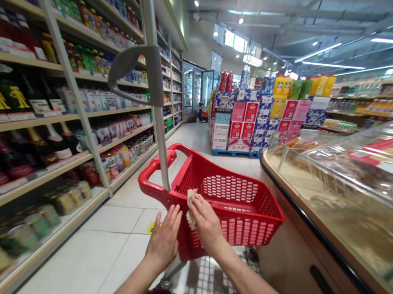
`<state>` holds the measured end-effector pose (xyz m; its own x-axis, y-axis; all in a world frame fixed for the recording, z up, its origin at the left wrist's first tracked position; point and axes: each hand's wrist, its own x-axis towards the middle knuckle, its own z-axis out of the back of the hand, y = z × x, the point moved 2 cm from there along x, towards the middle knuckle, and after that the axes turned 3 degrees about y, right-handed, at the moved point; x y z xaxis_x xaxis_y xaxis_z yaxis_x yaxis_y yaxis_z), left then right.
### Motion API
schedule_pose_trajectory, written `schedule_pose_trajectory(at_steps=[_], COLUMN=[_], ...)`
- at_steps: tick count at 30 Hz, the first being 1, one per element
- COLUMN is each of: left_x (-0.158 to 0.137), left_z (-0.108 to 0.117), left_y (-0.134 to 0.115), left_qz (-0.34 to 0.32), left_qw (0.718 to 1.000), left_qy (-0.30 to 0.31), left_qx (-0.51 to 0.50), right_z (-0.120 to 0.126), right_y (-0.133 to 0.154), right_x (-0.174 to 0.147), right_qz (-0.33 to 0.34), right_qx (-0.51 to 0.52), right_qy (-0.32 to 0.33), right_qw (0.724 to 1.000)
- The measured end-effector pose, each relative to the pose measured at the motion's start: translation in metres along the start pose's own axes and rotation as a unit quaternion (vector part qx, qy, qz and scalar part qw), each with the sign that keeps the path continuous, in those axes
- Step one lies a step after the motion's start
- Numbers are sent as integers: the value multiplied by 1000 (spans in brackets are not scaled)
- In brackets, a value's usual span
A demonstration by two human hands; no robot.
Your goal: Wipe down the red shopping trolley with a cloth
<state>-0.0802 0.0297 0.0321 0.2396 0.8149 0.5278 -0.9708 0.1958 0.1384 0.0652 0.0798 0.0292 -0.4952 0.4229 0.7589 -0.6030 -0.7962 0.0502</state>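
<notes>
In front of me is a red plastic shopping basket cart (244,224) with perforated walls and a long metal pole with a grey handle (160,79) at its left end. My right hand (205,220) presses a crumpled whitish cloth (192,211) against the near side of the basket, just below the rim. The fingers are bent over the cloth. My left hand (164,236) has its fingers stretched out and rests at the basket's near left corner, holding nothing. The inside of the basket shows only in part.
Shelves of bottles and cans (85,117) line the left side. A display counter (320,211) with clear plastic packs (386,147) stands close on the right. Stacked drink boxes (243,119) sit on a blue pallet (231,152) ahead. Pale tiles (102,246) cover the floor.
</notes>
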Motion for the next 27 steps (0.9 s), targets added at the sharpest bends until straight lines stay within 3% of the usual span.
schedule_pose_trajectory(at_steps=[5,11,17,22,27], left_x=[-7,-9,-12,-9,2], left_z=[2,14,20,25,31], left_y=[14,31,42,47,46], left_qz=[8,40,53,64,54], left_qw=[1000,998,998,997,997], left_qy=[-13,-4,-4,-4,-22], left_qx=[8,38,44,52,44], right_z=[-20,-10,-33,-20,-17], right_y=[10,30,47,45,45], right_x=[-4,37,28,60,67], right_qz=[35,39,87,33,73], right_qx=[9,19,39,39,42], right_qy=[28,-24,9,-47,3], right_qw=[999,999,995,998,996])
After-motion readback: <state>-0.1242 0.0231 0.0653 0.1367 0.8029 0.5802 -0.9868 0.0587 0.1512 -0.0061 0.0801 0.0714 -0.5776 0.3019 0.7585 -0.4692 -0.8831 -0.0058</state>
